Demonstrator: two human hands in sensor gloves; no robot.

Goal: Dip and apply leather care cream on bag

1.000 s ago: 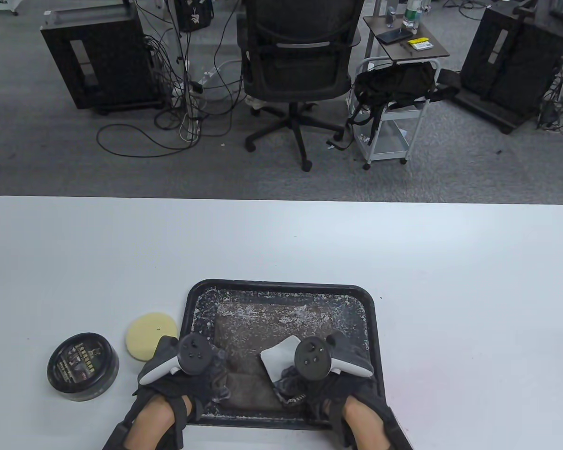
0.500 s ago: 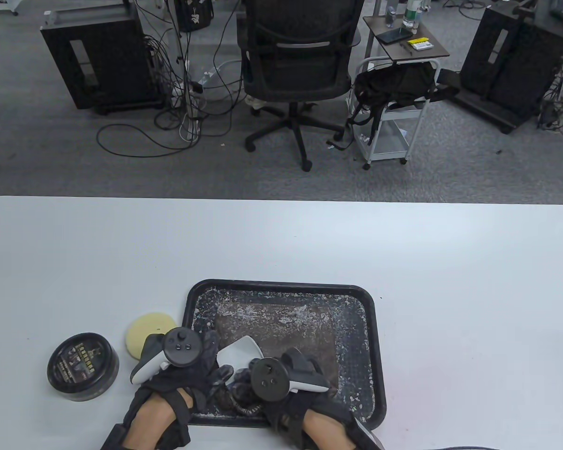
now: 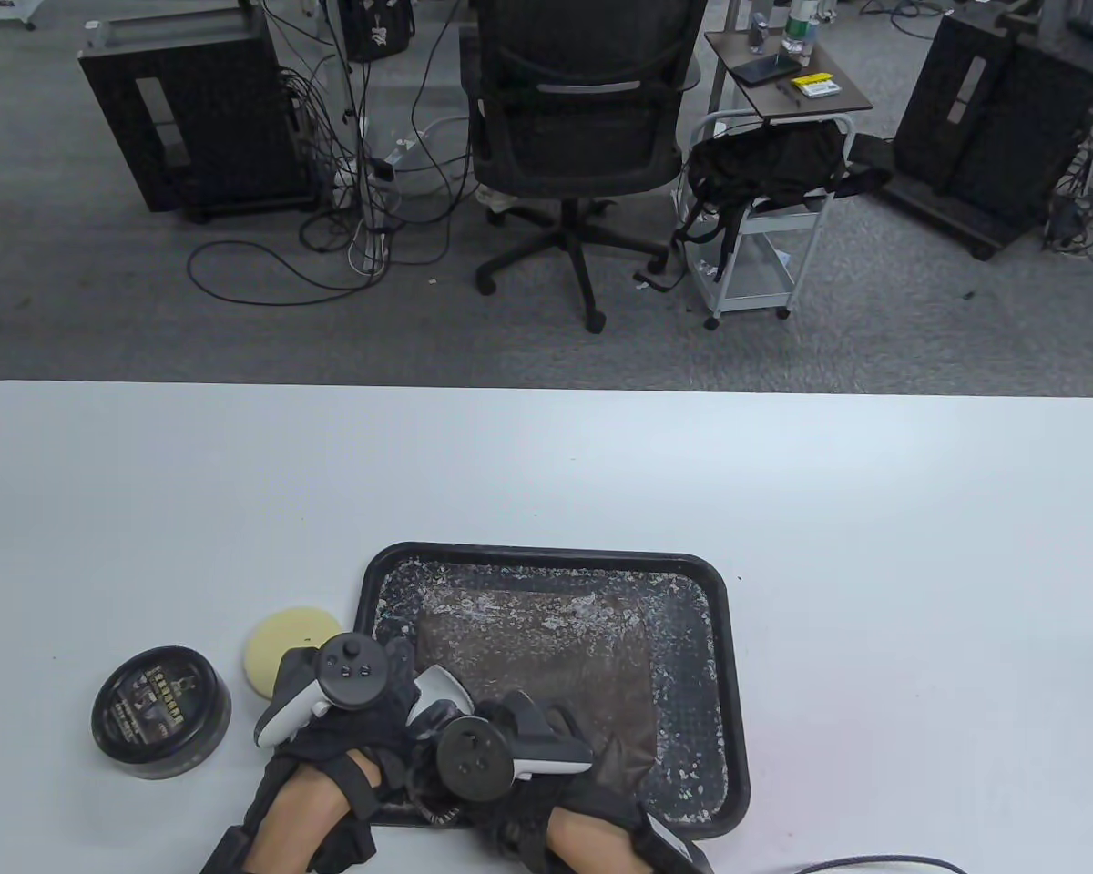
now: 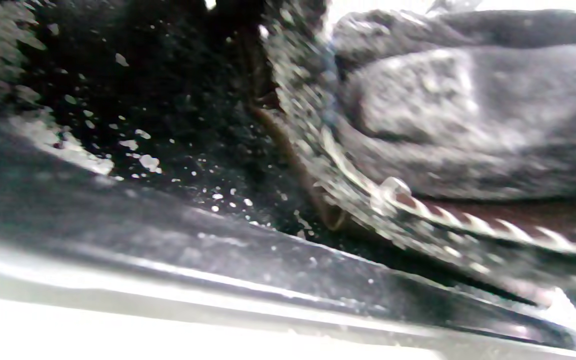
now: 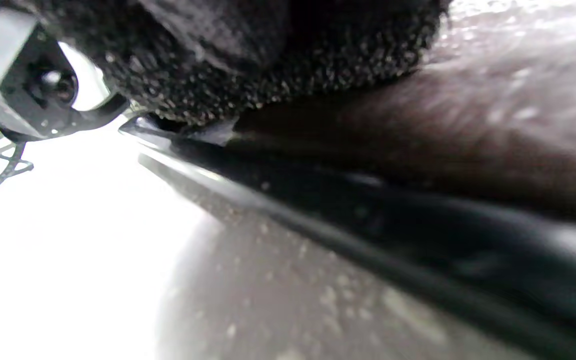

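Observation:
A brown leather bag (image 3: 556,665) lies flat in a black tray (image 3: 724,692) speckled with white flecks. My left hand (image 3: 399,669) lies at the tray's near left corner, its fingers stretched onto the bag's left edge. My right hand (image 3: 437,719) sits just right of it and grips a white applicator pad (image 3: 444,687) pressed against the bag's near left part. The left wrist view shows the bag's metal chain (image 4: 418,207) beside a grey gloved hand, all blurred. A closed dark cream tin (image 3: 161,712) stands on the table left of the tray.
A round yellow sponge (image 3: 282,642) lies between the tin and the tray, partly under my left tracker. A thin black cable (image 3: 874,860) runs along the table's near right edge. An office chair (image 3: 574,137) and a small cart (image 3: 765,218) stand beyond the table.
My right hand slid the white pad leftward across the bag, from the near middle to beside my left hand. The left hand shifted slightly up and left.

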